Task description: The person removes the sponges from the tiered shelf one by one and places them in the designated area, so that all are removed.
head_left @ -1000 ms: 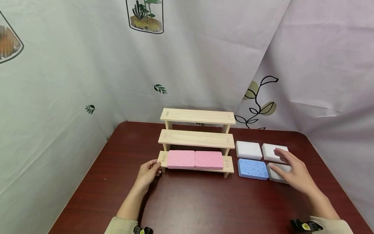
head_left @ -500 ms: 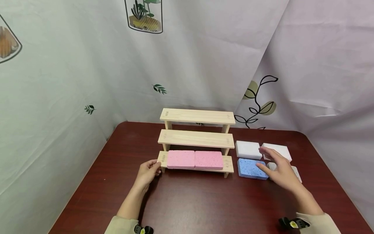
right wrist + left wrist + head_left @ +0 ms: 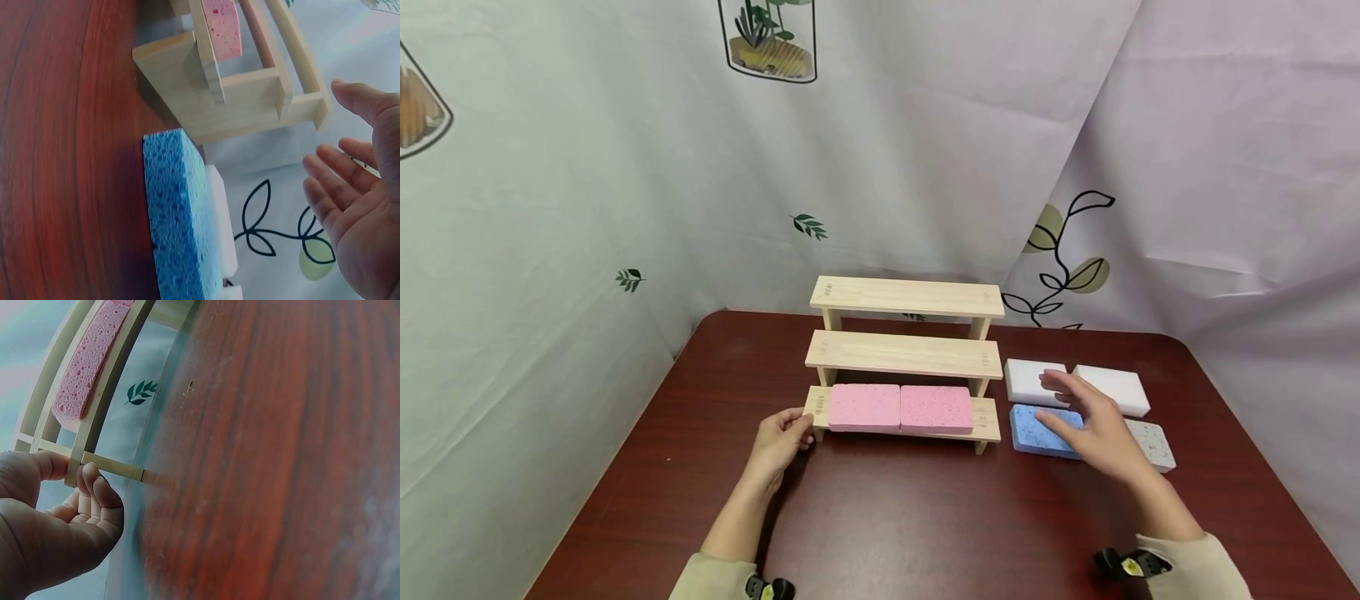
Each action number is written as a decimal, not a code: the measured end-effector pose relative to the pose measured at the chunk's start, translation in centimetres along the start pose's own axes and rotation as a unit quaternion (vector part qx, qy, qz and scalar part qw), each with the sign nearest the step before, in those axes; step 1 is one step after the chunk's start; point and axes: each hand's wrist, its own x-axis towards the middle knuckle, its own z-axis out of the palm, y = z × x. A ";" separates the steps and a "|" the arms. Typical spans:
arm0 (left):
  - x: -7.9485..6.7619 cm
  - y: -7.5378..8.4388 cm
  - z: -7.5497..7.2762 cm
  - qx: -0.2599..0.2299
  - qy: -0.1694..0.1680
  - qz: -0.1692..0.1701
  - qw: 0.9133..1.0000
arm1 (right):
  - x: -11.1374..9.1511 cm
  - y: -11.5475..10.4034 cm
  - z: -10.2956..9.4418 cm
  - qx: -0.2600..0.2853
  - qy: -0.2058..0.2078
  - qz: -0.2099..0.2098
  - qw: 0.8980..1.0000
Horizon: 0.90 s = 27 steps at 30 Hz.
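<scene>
A three-step wooden shelf [image 3: 902,351] stands on the table, with two pink sponges [image 3: 865,407] side by side on its lowest step. My left hand [image 3: 781,446] pinches the left end of that step between thumb and fingers; the left wrist view shows the thumb [image 3: 50,465] on the board. Above the blue sponge [image 3: 1037,433] hovers my right hand [image 3: 1097,429], fingers spread and holding nothing. In the right wrist view the blue sponge [image 3: 178,219] lies apart from the hand. Part of a speckled grey sponge [image 3: 1152,444] is hidden behind the right hand.
Behind the blue and grey sponges lie two white sponges [image 3: 1111,390], the left one partly covered by my fingers. The dark red table [image 3: 910,517] reaches back to a hanging white cloth [image 3: 925,150] printed with plants.
My right hand has moved left, from over the grey sponge to over the blue one, uncovering the right white sponge and part of the grey one. The left hand stays on the shelf.
</scene>
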 end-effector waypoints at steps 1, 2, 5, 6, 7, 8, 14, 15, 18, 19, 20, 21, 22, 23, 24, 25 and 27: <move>0.0 0.0 0.0 0.000 -0.001 0.000 1.000 | 0.1 -0.1 0.1 0.002 -0.001 0.000 1.000; 0.0 0.0 0.0 0.001 -0.002 0.000 1.000 | 0.1 -0.2 0.2 0.004 -0.001 -0.001 1.000; 0.1 -0.1 -0.1 0.002 -0.003 0.000 1.000 | 0.3 -0.4 0.5 0.008 -0.002 -0.003 1.000; 0.1 -0.1 -0.1 0.001 -0.003 0.000 1.000 | 0.4 -0.5 0.6 0.014 -0.002 -0.003 1.000; 0.1 -0.1 -0.1 0.001 -0.003 0.000 1.000 | 0.5 -0.6 0.7 0.018 -0.001 -0.003 1.000; 0.1 -0.1 -0.1 0.002 -0.003 0.000 1.000 | 0.6 -0.7 0.8 0.022 -0.001 -0.002 1.000; 0.2 -0.1 0.0 0.002 -0.004 -0.002 1.000 | 0.9 -1.1 1.4 0.033 -0.002 -0.005 0.999; 0.2 -0.1 0.0 0.001 -0.004 -0.002 1.000 | 1.0 -1.2 1.5 0.034 -0.002 -0.008 0.999; 0.2 0.0 0.0 0.002 -0.006 -0.002 1.000 | 1.1 -1.4 1.7 0.036 -0.003 -0.018 0.999; 0.2 0.0 0.0 0.002 -0.006 -0.002 1.000 | 1.2 -1.5 1.9 0.038 -0.002 -0.022 0.999; 0.2 0.0 0.0 0.002 -0.006 -0.002 1.000 | 1.2 -1.6 2.0 0.038 -0.003 -0.027 0.999; 0.2 0.0 0.0 0.003 -0.005 -0.002 1.000 | 1.2 -1.6 2.1 0.036 -0.004 -0.031 0.999; 0.1 0.0 0.0 0.004 -0.004 -0.004 1.000 | 1.3 -1.7 2.3 0.035 -0.006 -0.036 0.999; 0.1 0.0 0.0 0.005 -0.002 -0.005 1.000 | 1.3 -1.7 2.4 0.035 -0.008 -0.039 0.999; 0.1 0.0 0.0 0.005 -0.001 -0.005 1.000 | 1.3 -1.7 2.6 0.034 -0.010 -0.041 0.999; 0.1 -0.1 0.0 0.005 -0.001 -0.005 1.000 | 1.3 -1.7 2.7 0.034 -0.014 -0.041 0.998; 0.1 -0.1 -0.1 0.005 0.000 -0.005 1.000 | 1.3 -1.8 2.9 0.033 -0.022 -0.037 0.999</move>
